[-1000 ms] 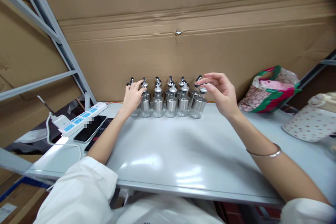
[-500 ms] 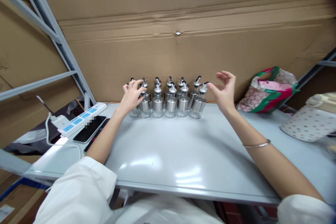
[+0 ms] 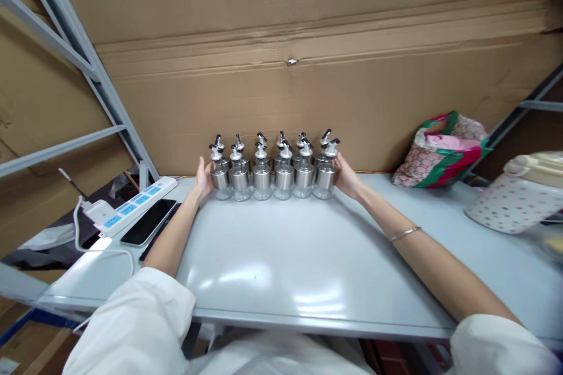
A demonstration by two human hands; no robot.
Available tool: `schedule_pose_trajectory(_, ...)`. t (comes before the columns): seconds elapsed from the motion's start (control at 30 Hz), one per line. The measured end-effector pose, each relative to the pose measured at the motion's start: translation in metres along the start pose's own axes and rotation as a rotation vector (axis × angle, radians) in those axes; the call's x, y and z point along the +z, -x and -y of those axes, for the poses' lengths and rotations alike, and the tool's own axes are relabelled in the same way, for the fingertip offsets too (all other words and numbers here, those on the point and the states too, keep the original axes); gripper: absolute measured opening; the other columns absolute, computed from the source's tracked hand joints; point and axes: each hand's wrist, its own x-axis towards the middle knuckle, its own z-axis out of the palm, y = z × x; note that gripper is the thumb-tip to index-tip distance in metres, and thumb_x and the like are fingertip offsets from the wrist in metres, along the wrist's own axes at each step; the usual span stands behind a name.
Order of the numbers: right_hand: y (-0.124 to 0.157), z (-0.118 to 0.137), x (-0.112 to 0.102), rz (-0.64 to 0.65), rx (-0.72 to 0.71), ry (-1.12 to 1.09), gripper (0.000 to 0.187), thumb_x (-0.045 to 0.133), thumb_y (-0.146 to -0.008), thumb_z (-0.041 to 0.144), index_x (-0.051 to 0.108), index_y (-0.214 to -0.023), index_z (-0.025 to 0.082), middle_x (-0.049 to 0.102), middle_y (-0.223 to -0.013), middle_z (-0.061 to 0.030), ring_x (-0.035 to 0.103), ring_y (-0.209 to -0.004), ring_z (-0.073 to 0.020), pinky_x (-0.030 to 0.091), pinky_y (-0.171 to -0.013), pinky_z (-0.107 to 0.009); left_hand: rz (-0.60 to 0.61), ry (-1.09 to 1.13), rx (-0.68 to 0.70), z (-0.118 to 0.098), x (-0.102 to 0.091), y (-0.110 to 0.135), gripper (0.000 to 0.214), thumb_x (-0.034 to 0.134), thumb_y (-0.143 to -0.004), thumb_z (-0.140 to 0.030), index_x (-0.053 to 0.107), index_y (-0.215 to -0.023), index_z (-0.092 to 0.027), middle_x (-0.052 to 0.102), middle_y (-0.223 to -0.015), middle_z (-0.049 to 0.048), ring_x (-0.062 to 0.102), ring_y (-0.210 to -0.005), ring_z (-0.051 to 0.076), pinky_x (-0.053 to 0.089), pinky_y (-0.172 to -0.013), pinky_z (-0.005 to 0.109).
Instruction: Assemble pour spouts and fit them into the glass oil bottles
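Note:
Two rows of glass oil bottles stand upright against the cardboard, with steel bands and black-tipped pour spouts. My left hand (image 3: 204, 179) is at the left end of the rows, its palm beside the leftmost front bottle (image 3: 221, 180) and its fingers outstretched. At the other end, my right hand (image 3: 347, 177) lies along the outer side of the rightmost front bottle (image 3: 325, 179), fingertips partly hidden behind it. Between them stand several more, among them a middle front bottle (image 3: 284, 179). The back row shows mostly as spouts, such as the back right spout (image 3: 326, 136).
A grey table (image 3: 264, 246) bears everything. At left lie a power strip (image 3: 136, 205) and a phone (image 3: 149, 221). A patterned bag (image 3: 442, 149) and a dotted white jug (image 3: 519, 193) stand at right. Upright cardboard (image 3: 281, 99) closes off the back.
My left hand has come down from the spouts to the rows' left side. My right hand has lowered and moved left against the right end. The bottles now stand closer and straighter.

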Motion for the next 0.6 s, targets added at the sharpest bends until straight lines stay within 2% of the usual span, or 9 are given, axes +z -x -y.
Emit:
schedule_pose_trajectory(0.1, -0.002, -0.005, 0.006, -0.029, -0.026, -0.008, 0.035, 0.057, -0.079, 0.061, 0.063, -0.086, 0.027, 0.073, -0.097, 0.0009, 0.062, -0.106, -0.0231, 0.048, -0.093, -0.037, 0.001, 0.019, -0.096, 0.008, 0.001, -0.002, 0.062, 0.039, -0.078, -0.076, 0.061, -0.086, -0.019, 0.072, -0.090, 0.0128, 0.066, -0.100, 0.033, 0.051, -0.088, 0.048)
schedule_pose_trajectory(0.3, -0.003, -0.007, 0.001, -0.049, -0.039, -0.010, 0.043, 0.054, -0.075, 0.068, 0.062, -0.086, 0.028, 0.073, -0.095, 0.0008, 0.064, -0.100, -0.0241, 0.051, -0.085, -0.037, -0.026, 0.047, -0.103, 0.009, -0.001, -0.005, 0.056, 0.041, -0.082, -0.070, 0.062, -0.084, -0.019, 0.073, -0.088, 0.0109, 0.068, -0.098, 0.031, 0.051, -0.088, 0.045)
schedule_pose_trajectory(0.43, -0.004, -0.011, 0.000, -0.075, -0.046, 0.013, 0.049, 0.051, -0.074, 0.073, 0.062, -0.085, 0.027, 0.072, -0.091, -0.0002, 0.064, -0.093, -0.0243, 0.052, -0.078, -0.037, -0.054, 0.039, -0.038, 0.014, 0.001, -0.006, 0.051, 0.040, -0.087, -0.062, 0.064, -0.087, -0.018, 0.074, -0.091, 0.0101, 0.068, -0.097, 0.030, 0.052, -0.089, 0.045)
schedule_pose_trajectory(0.6, -0.010, -0.019, -0.003, -0.169, -0.075, 0.065, 0.050, 0.062, -0.064, 0.073, 0.057, -0.075, 0.024, 0.069, -0.079, -0.0008, 0.063, -0.084, -0.0231, 0.051, -0.071, -0.033, -0.112, 0.023, 0.053, 0.020, 0.005, -0.009, 0.043, 0.046, -0.086, -0.056, 0.064, -0.084, -0.017, 0.075, -0.089, 0.0068, 0.069, -0.093, 0.026, 0.053, -0.087, 0.039)
